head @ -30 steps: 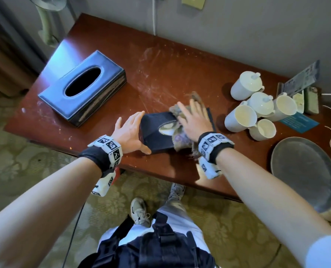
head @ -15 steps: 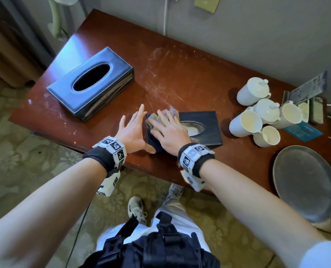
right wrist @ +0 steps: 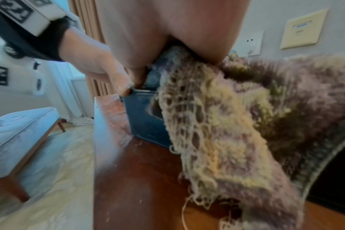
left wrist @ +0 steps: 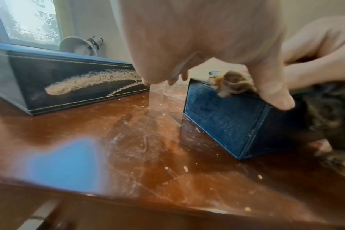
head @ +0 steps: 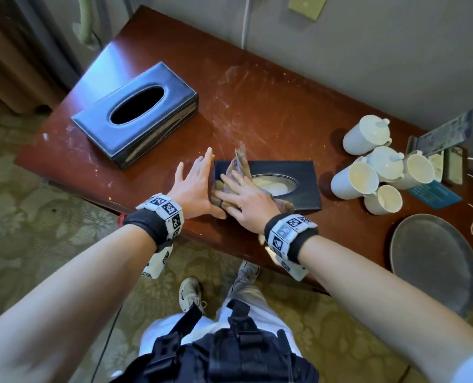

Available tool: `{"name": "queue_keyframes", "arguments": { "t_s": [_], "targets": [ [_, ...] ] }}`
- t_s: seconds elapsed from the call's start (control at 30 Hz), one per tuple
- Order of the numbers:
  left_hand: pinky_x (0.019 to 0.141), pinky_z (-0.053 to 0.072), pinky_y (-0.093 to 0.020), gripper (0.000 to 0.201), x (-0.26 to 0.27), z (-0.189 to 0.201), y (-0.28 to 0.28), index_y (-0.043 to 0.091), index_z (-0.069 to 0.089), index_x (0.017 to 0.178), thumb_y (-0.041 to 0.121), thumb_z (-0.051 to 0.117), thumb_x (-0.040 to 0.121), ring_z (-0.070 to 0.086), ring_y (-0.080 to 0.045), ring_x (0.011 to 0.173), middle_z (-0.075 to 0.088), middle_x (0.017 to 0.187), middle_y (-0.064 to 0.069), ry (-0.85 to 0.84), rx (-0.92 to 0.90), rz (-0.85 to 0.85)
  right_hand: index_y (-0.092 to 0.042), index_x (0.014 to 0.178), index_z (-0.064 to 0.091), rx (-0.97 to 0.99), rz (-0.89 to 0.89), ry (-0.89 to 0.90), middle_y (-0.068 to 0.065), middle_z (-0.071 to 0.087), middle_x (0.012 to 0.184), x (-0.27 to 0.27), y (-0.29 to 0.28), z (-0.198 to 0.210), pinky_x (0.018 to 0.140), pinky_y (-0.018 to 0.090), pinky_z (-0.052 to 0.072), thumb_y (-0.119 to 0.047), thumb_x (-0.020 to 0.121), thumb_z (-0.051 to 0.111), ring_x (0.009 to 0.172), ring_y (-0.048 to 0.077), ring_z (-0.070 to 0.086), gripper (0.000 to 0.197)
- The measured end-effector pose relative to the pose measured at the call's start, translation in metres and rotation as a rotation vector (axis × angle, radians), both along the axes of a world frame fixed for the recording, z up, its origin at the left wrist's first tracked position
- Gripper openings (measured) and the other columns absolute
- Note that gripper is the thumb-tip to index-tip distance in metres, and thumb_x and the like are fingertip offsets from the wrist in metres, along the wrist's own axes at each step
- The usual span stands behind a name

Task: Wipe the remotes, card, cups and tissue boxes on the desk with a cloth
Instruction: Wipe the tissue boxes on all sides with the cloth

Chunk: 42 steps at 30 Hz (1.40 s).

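A small dark blue tissue box (head: pixel 298 172) (left wrist: pixel 226 121) (right wrist: pixel 146 124) lies near the desk's front edge. My right hand (head: pixel 240 194) lies flat on its left half and presses a frayed purple-yellow cloth (head: pixel 239 168) (right wrist: pixel 236 124) onto the top. The cloth hangs down the box's near side. Beside the box's left end, my left hand (head: pixel 193 183) stands with straight fingers, its thumb (left wrist: pixel 272 93) against the near corner. A larger blue tissue box (head: pixel 135 114) (left wrist: pixel 59 80) sits at the left. Several white cups (head: pixel 379 167) cluster at the right.
A round grey tray (head: pixel 437 261) lies at the desk's right front. Remotes (head: pixel 453 164), a leaflet (head: pixel 445 132) and a teal card (head: pixel 434 194) sit behind the cups by the wall. The brown desk (head: pixel 257 111) is scratched and dusty. Cables run at the far right.
My right hand swept the cloth from the box's middle to its left end, then eased back a little to the right. The left hand stayed at the box's left end.
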State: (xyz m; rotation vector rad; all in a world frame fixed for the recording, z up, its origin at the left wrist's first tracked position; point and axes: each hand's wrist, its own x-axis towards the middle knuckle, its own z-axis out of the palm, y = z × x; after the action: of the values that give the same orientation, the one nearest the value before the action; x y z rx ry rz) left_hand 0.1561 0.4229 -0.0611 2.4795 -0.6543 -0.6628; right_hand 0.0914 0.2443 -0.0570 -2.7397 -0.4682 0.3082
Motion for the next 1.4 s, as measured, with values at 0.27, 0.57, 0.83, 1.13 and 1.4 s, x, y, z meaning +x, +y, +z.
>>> {"name": "queue_keyframes", "arguments": {
  "t_s": [0.27, 0.57, 0.83, 1.13, 1.4],
  "targets": [
    [0.118, -0.019, -0.052, 0.145, 0.002, 0.003, 0.002, 0.018, -0.026, 0.152, 0.067, 0.078, 0.064, -0.008, -0.013, 0.153, -0.002, 0.167, -0.001, -0.049, 0.082, -0.095, -0.037, 0.148, 0.039, -0.059, -0.26, -0.007, 0.0, 0.017, 0.163, 0.023, 0.005, 0.003, 0.118, 0.04, 0.021, -0.031, 0.103, 0.043, 0.151, 0.02, 0.008, 0.045],
    [0.115, -0.016, -0.063, 0.137, 0.008, 0.01, -0.005, 0.025, -0.011, 0.156, 0.07, 0.078, 0.062, -0.001, -0.019, 0.152, 0.006, 0.163, -0.004, -0.127, 0.197, -0.16, -0.03, 0.147, 0.041, -0.094, -0.653, 0.056, 0.009, 0.02, 0.162, 0.038, -0.069, 0.003, 0.121, 0.044, 0.014, -0.027, 0.105, 0.037, 0.148, 0.031, 0.016, 0.043],
    [0.115, -0.016, -0.064, 0.13, 0.011, 0.012, -0.012, 0.019, 0.001, 0.158, 0.073, 0.073, 0.064, -0.01, -0.02, 0.152, 0.005, 0.164, -0.003, -0.143, 0.263, -0.208, -0.024, 0.147, 0.044, 0.008, -0.878, 0.038, 0.008, 0.022, 0.161, 0.015, -0.103, 0.002, 0.117, 0.041, 0.021, -0.024, 0.104, 0.041, 0.147, 0.029, 0.021, 0.043],
    [0.116, -0.017, -0.059, 0.138, 0.004, 0.008, 0.002, 0.02, -0.014, 0.156, 0.074, 0.073, 0.063, -0.006, -0.014, 0.153, 0.001, 0.167, 0.001, -0.114, 0.21, -0.16, -0.029, 0.142, 0.051, 0.089, -0.237, 0.003, 0.001, 0.02, 0.162, 0.01, -0.002, -0.005, 0.121, 0.041, 0.01, -0.023, 0.103, 0.047, 0.151, 0.02, 0.008, 0.04],
    [0.116, -0.015, -0.061, 0.136, 0.002, 0.005, 0.002, 0.02, -0.009, 0.156, 0.076, 0.072, 0.062, 0.006, -0.013, 0.152, 0.003, 0.166, 0.001, -0.139, 0.21, -0.154, -0.031, 0.134, 0.058, -0.007, 0.025, -0.129, 0.011, 0.033, 0.157, -0.017, -0.018, -0.011, 0.113, 0.048, 0.032, -0.027, 0.098, 0.052, 0.146, 0.032, 0.028, 0.037]
  ]
}}
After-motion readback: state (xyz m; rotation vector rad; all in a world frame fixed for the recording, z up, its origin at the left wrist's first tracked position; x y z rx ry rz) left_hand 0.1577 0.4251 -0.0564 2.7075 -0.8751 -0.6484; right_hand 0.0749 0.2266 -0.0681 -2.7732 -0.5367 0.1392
